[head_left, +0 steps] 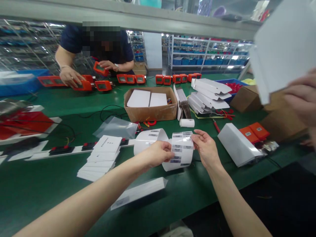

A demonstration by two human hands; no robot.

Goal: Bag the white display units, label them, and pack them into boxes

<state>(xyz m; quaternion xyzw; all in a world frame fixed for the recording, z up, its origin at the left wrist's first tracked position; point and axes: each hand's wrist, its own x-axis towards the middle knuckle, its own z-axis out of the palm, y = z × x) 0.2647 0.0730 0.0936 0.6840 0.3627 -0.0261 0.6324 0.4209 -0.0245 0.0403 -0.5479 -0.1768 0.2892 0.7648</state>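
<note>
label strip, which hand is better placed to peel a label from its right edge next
Right hand, probably: its fingertips are at the upper right edge of the label strip. The left hand appears to hold the opposite edge, so could steady it.

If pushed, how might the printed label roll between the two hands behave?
The label roll would likely roll on its curved side, given its round shape. It curves smoothly between the left hand and right hand, so unwound lengths are probably floppy.
</note>
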